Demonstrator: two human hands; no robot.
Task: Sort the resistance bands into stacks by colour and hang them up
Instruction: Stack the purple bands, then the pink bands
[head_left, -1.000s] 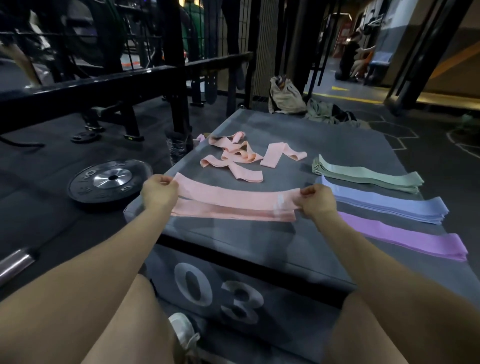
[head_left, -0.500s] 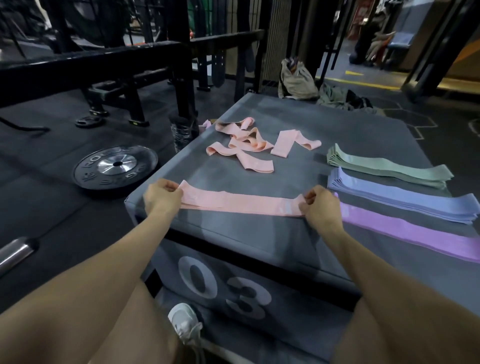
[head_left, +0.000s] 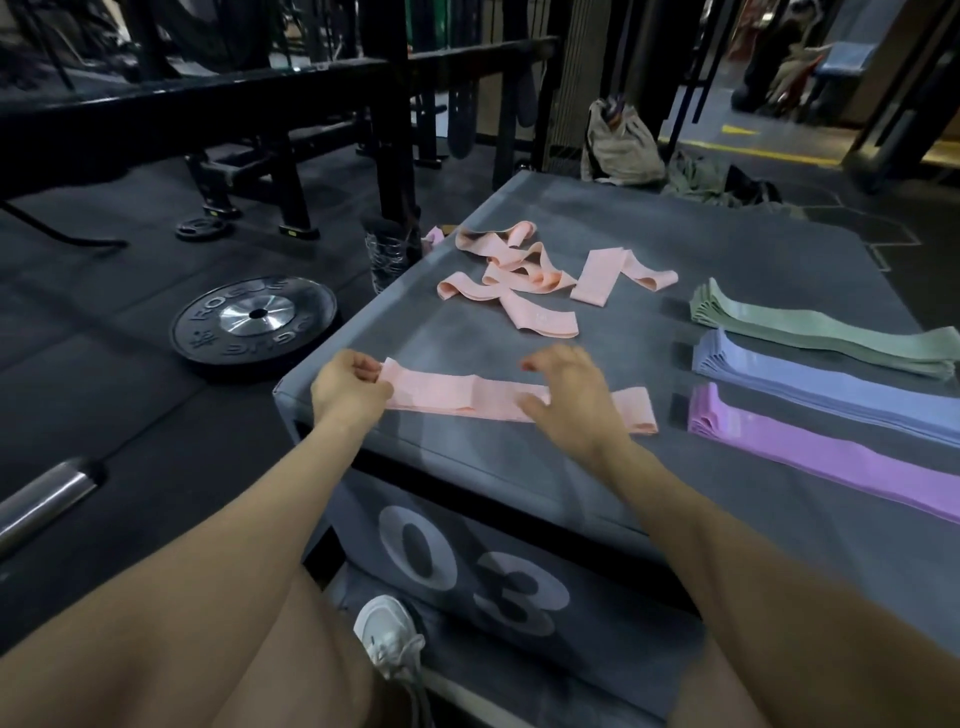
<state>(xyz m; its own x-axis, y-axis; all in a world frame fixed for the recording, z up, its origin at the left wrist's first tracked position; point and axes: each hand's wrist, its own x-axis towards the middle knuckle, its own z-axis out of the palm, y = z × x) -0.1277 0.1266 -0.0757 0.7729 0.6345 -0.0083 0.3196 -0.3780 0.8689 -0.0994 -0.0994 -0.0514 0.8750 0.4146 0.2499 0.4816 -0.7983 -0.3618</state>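
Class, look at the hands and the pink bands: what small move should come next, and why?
Probably the right hand, raised open over the flattened pink fabric band, reaches to the loose tangle of pink bands for another. The left hand pins the flat band's end, and green, blue and purple stacks look done.

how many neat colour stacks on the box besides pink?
3, along the right side: green stack farthest, blue stack in the middle, purple stack nearest. Their right ends run out of frame.

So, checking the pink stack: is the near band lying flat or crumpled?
Flat: the near pink band lies straight on the box top, left hand pinching its end.
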